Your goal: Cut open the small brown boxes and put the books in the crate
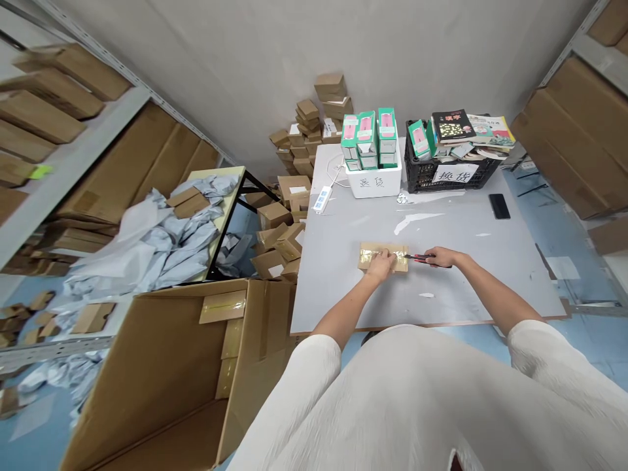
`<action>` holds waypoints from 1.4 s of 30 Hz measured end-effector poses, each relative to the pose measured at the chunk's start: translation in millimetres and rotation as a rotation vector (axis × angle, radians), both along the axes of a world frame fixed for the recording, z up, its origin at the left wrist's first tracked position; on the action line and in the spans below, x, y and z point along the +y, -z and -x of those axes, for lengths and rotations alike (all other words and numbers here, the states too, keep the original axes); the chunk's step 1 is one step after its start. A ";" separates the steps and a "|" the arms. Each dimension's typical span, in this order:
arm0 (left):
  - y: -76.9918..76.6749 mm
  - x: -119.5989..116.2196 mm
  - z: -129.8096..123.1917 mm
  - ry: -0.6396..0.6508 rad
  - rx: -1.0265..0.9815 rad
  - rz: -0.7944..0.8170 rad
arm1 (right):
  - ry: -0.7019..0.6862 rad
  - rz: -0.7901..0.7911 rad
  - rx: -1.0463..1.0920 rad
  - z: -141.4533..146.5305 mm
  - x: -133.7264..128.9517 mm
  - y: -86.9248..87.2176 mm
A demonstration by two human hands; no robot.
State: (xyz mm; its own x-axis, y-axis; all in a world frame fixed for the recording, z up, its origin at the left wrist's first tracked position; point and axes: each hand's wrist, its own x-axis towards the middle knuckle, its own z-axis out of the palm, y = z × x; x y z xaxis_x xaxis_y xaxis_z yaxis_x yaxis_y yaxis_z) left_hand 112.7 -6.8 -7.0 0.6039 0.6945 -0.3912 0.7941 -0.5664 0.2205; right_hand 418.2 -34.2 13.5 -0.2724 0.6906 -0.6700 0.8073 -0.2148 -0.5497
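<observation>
A small brown cardboard box (366,260) with shiny tape along its top lies on the grey table. My left hand (381,264) holds it down from above, its fingers resting on the taped face. In my right hand (439,256) is a slim red and black box cutter (417,258), gripped with its tip pointing left at the box's right end. Whether the tip touches the tape is too small to tell.
A white bin (375,184) of green boxes and a black crate (454,175) of books stand at the table's back. A phone (499,206) and a power strip (322,199) lie there too. A large open carton (161,366) stands left; boxes (275,216) pile behind it.
</observation>
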 end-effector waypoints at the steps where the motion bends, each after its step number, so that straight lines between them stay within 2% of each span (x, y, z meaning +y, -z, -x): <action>1: 0.0 -0.2 -0.5 0.007 0.008 -0.002 | -0.009 -0.016 -0.021 2.3 1.7 -0.9; 5: 0.1 0.5 -1.3 0.021 0.016 -0.004 | -0.083 -0.103 -0.131 15.1 16.8 -5.2; 7: 0.4 1.1 -1.1 0.013 0.007 0.009 | -0.092 -0.073 -0.122 16.0 19.5 -4.7; 13: 2.4 0.7 0.3 -0.007 -0.032 0.020 | 0.021 0.066 0.111 -3.0 -8.2 6.4; 20: 4.0 -1.8 3.0 0.009 -0.026 0.010 | 0.238 0.100 0.255 16.2 -34.8 9.6; 26: 0.9 -4.9 2.2 0.023 0.006 -0.022 | 0.200 0.049 0.243 22.9 -32.5 16.6; 31: -4.2 -1.2 0.0 -0.031 0.009 -0.001 | 0.179 0.090 0.260 15.8 -42.9 23.8; 37: -7.4 1.7 1.0 -0.077 -0.080 0.012 | 0.348 -0.042 0.230 -6.9 -58.2 21.8; 42: -8.6 10.6 -7.8 -0.197 -0.111 -0.062 | 0.420 -0.132 0.246 1.3 -58.6 19.4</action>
State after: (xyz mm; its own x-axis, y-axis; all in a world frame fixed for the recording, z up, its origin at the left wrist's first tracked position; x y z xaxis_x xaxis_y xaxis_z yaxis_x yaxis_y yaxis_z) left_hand 120.5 3.8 1.6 0.4914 0.8239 -0.2824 0.8634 -0.4181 0.2826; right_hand 417.0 -92.8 -5.9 -0.0913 0.8491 -0.5202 0.5092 -0.4091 -0.7572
